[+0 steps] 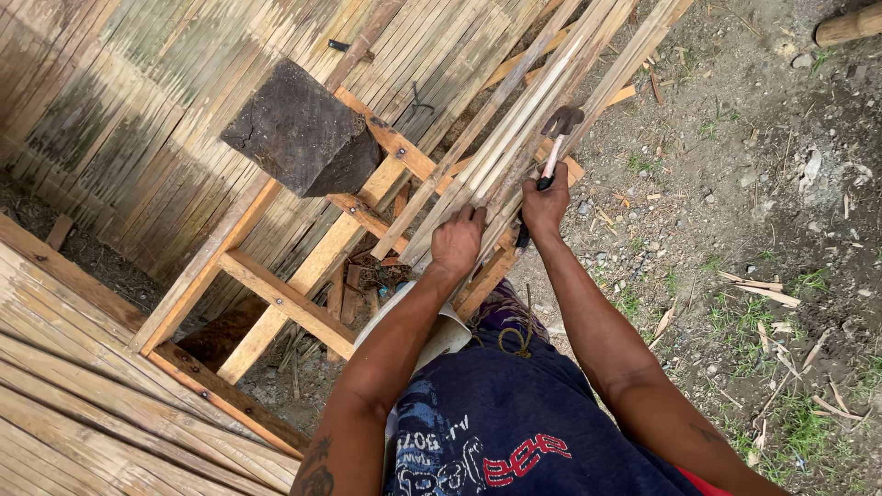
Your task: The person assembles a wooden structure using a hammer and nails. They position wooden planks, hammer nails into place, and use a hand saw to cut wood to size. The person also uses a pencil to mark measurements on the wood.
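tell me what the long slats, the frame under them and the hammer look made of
The slats look like split bamboo: pale, thin, long-grained, unfinished. The frame looks like sawn timber, orange-tan, bare, with dark fastener heads at the joints. The hammer in the right hand seems to have a dark metal head; its pale handle could be wood or plastic. The left hand rests on the slats.
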